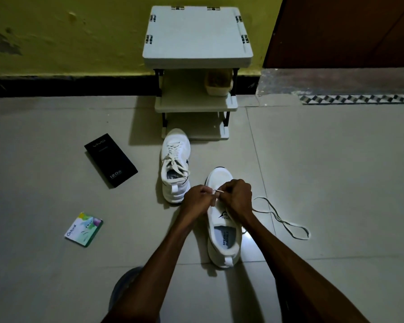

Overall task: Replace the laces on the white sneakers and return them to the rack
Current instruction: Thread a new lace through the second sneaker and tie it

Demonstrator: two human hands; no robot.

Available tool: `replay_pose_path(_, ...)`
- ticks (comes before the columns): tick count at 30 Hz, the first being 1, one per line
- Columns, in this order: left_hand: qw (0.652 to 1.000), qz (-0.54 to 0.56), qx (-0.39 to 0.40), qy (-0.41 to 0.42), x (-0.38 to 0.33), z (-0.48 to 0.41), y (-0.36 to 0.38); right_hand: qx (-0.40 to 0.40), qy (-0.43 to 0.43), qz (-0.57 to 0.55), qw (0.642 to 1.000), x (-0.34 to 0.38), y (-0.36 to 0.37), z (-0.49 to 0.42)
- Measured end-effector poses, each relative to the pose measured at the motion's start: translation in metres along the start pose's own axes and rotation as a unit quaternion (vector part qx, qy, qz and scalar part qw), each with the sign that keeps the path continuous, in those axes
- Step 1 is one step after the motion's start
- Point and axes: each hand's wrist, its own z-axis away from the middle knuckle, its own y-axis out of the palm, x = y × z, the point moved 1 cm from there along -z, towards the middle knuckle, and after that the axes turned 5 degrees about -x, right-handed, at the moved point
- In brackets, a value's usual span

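Observation:
Two white sneakers stand on the tiled floor in front of a white rack (196, 106). The far sneaker (175, 164) is laced, its toe pointing at the rack. The near sneaker (223, 227) lies under my hands. My left hand (197, 198) and my right hand (238, 195) both pinch a white lace (282, 220) over its eyelets. The rest of the lace trails in a loop across the floor to the right of the shoe.
A black phone box (110, 159) and a small green-and-white packet (84, 229) lie on the floor to the left. A beige basket (218, 83) sits on the rack's middle shelf. A yellow wall stands behind, a brown door at top right.

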Motion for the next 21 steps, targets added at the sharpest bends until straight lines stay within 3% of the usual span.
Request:
replay_pose_path(7, 1.0, 0.026, -0.005, -0.004, 0.0, 0.003, 0.0, -0.043, 0.059, -0.006, 0.997, 0.002, 0.008, 0.006)
replay_pose_path(17, 0.999, -0.004, -0.041, 0.026, 0.005, 0.01, 0.01, -0.05, 0.035, 0.04, 0.997, 0.01, 0.006, 0.015)
replay_pose_path(21, 0.999, -0.027, -0.035, 0.02, 0.005, 0.006, 0.01, -0.06, 0.131, -0.033, 0.989, 0.012, 0.004, 0.013)
